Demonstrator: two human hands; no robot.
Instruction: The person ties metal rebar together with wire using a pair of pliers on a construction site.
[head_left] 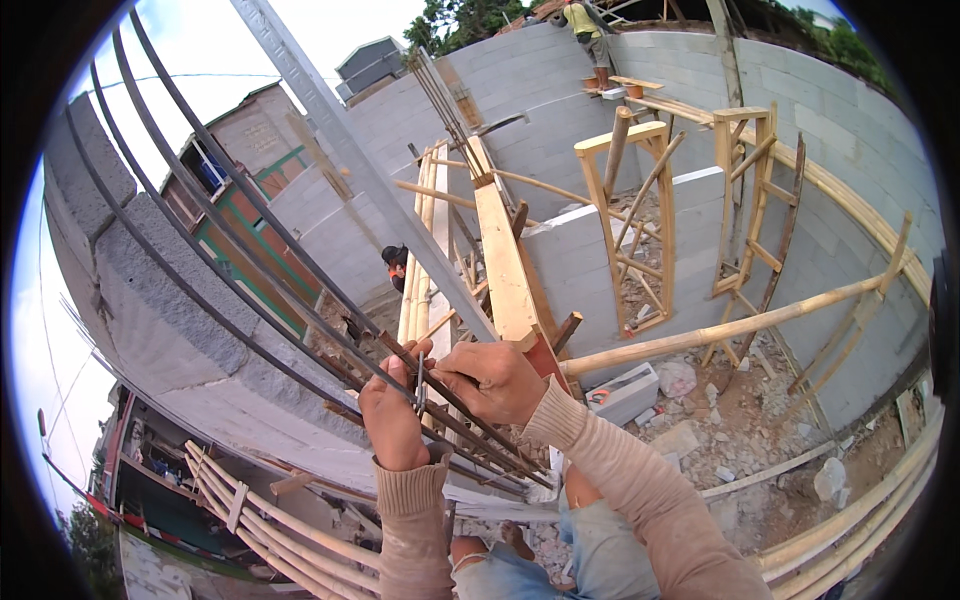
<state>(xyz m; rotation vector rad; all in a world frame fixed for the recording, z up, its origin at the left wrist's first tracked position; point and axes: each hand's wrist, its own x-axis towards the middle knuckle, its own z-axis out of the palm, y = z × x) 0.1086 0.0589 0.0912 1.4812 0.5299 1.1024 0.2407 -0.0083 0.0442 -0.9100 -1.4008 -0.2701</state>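
Note:
Long steel reinforcing bars (255, 235) rise from below my hands and curve away to the upper left. My left hand (393, 420) is closed among them, its thumb and fingers on a thin bent metal rod (421, 385) that crosses the bars. Close beside it on the right, my right hand (492, 384) is closed in a pinch against the same bars. What lies between its fingertips is too small or hidden to make out. Rusty lower ends of the bars (490, 455) run down between my wrists toward the wall top.
A grey block wall (190, 290) stands at left. A timber board (508, 265) and a pale metal post (350, 150) extend beyond my hands. Bamboo poles (720, 330), wooden frames (588, 180) and rubble (690, 440) lie right. One person (590, 40) stands far off; another (396, 262) is lower down.

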